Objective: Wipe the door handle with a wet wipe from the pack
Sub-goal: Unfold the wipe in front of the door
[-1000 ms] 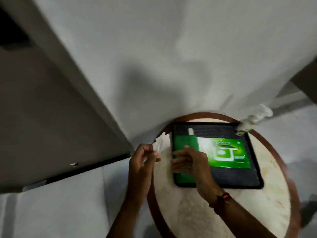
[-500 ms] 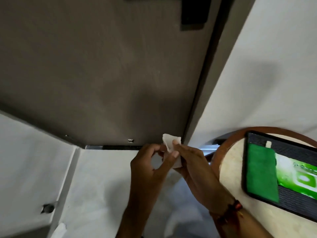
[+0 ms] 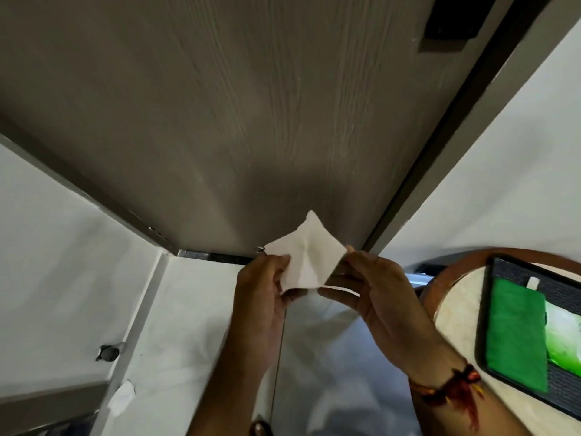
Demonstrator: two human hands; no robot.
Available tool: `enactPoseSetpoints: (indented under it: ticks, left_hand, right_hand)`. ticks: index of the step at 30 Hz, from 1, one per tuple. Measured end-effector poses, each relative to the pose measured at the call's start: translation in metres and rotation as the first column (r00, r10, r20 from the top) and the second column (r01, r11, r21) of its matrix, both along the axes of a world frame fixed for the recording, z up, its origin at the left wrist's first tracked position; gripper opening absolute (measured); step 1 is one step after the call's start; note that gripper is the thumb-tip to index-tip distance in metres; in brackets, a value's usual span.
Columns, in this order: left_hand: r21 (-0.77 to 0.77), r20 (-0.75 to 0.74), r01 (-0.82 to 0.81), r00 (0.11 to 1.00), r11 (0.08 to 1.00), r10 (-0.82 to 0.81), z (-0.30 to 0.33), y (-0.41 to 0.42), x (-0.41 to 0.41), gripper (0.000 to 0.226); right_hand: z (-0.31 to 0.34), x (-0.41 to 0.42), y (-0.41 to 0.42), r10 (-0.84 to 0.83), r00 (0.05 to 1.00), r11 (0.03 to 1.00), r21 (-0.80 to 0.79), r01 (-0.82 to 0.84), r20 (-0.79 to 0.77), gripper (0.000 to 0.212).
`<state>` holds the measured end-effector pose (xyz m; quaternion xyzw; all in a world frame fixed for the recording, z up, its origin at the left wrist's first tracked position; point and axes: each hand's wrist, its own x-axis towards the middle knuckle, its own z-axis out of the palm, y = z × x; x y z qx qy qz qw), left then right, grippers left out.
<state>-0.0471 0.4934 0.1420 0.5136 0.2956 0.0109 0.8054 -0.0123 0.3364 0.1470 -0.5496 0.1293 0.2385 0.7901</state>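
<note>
Since the earlier frame, the left hand [image 3: 262, 287] and right hand [image 3: 382, 297] have spread the wet wipe [image 3: 306, 259], each grip pinching an edge to open wiping surface.

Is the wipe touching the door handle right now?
No, the wipe is held in the air between the left hand and right hand.

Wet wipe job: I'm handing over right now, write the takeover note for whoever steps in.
Left hand: pinching the left edge of the wet wipe.
Right hand: pinching its right edge; together they spread the wipe open in front of the wood-grain door.
Green wipe pack: lies on the black tray on the round table, at right.
Done: one wipe is out of the pack and mostly unfolded.
Left: wipe the door handle. A dark fitting at the door's top right edge may be it; too cropped to confirm.
</note>
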Motion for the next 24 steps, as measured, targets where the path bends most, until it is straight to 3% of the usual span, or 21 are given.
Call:
enactPoseSetpoints:
  ticks: [6, 10, 12, 14, 16, 18, 21, 24]
  left_hand:
    - [0.044, 0.018, 0.073, 0.997, 0.996, -0.074, -0.002, -0.002, -0.001, 0.028]
    - [-0.009, 0.083, 0.087, 0.993, 0.996, -0.086, 0.000, -0.010, 0.000, 0.040]
    - [-0.047, 0.119, 0.092, 0.989, 0.995, -0.086, -0.002, -0.012, 0.001, 0.029]
    - [-0.092, 0.111, 0.079, 0.991, 0.993, -0.069, -0.003, -0.012, 0.003, 0.014]
    - [-0.129, 0.083, 0.093, 0.993, 0.987, -0.083, 0.001, -0.012, 0.009, 0.029]
    - [-0.018, 0.082, 0.142, 0.987, 0.990, -0.140, 0.006, -0.014, 0.017, 0.032]
    - [0.178, 0.106, 0.216, 0.966, 0.960, -0.237, 0.004, -0.019, 0.022, 0.014]
    - [0.229, 0.089, 0.230, 0.963, 0.946, -0.256, 0.002, -0.027, 0.022, 0.011]
  right_hand:
    - [0.008, 0.001, -0.004, 0.028, 0.993, 1.000, 0.002, -0.028, 0.114, 0.033]
    - [0.005, 0.004, -0.013, -0.031, 0.995, 0.999, 0.032, 0.028, 0.096, 0.014]
    - [0.002, 0.006, -0.021, -0.046, 0.997, 0.998, 0.049, 0.043, 0.066, 0.011]
    - [0.002, 0.007, -0.025, -0.060, 0.995, 0.997, 0.059, 0.055, 0.078, 0.017]
    - [0.000, 0.007, -0.029, -0.064, 0.992, 0.997, 0.041, 0.059, 0.112, 0.022]
    - [-0.002, 0.007, -0.034, -0.045, 0.990, 0.999, 0.016, 0.044, 0.136, 0.024]
    - [-0.006, 0.006, -0.039, -0.040, 0.990, 0.999, -0.006, 0.041, 0.132, 0.024]
    - [-0.006, 0.006, -0.040, -0.087, 0.984, 0.992, -0.072, 0.099, 0.158, 0.033]
